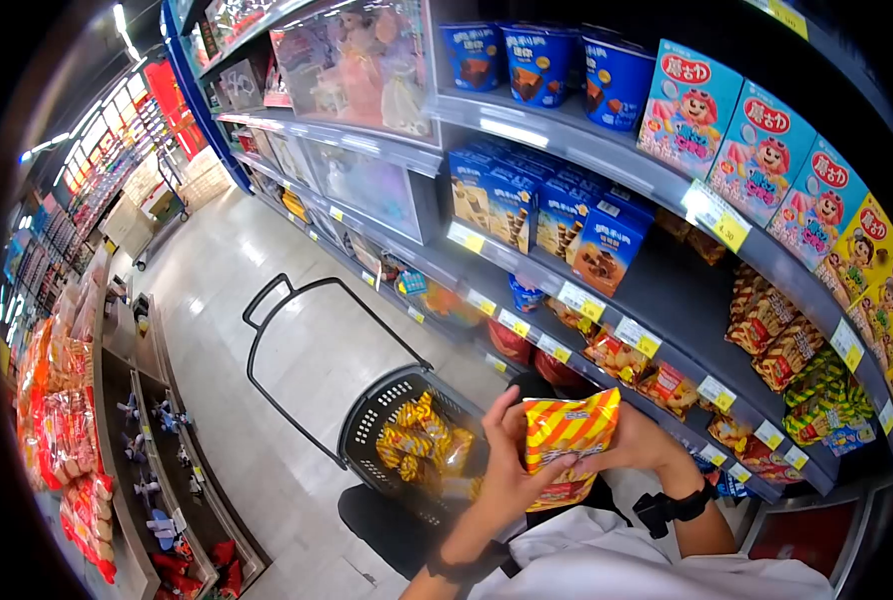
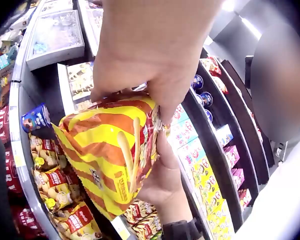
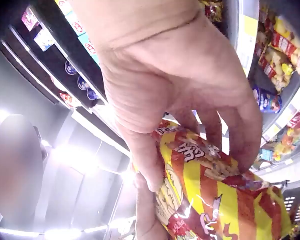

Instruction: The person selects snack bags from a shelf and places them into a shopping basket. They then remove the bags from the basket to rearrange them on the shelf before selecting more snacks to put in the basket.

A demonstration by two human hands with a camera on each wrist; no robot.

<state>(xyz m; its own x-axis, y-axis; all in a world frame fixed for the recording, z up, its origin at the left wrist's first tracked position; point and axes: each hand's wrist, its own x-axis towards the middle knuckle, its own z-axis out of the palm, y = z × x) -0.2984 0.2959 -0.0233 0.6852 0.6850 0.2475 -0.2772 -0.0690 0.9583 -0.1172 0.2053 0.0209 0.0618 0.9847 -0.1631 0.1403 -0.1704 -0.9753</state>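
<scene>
A yellow-and-orange striped snack bag [image 1: 572,425] is held between both hands in front of the person's lap. My left hand [image 1: 512,465] grips its left side, the thumb lying across the front. On the opposite side my right hand [image 1: 639,435] holds the bag, its thumb meeting the left one near the middle. Pictures of stick-shaped snacks show on the bag [image 2: 102,150] in the left wrist view. In the right wrist view, the thumb and curled fingers of the right hand [image 3: 190,85] span the bag's end.
Left of the hands stands a dark shopping basket [image 1: 352,425] with a raised handle, holding yellow-and-dark striped packs [image 1: 417,440]. Shelves [image 1: 667,260] on the right carry blue boxes [image 1: 607,240], blue tubs [image 1: 537,65] and snack bags. A lower display [image 1: 122,430] lines the aisle's left side.
</scene>
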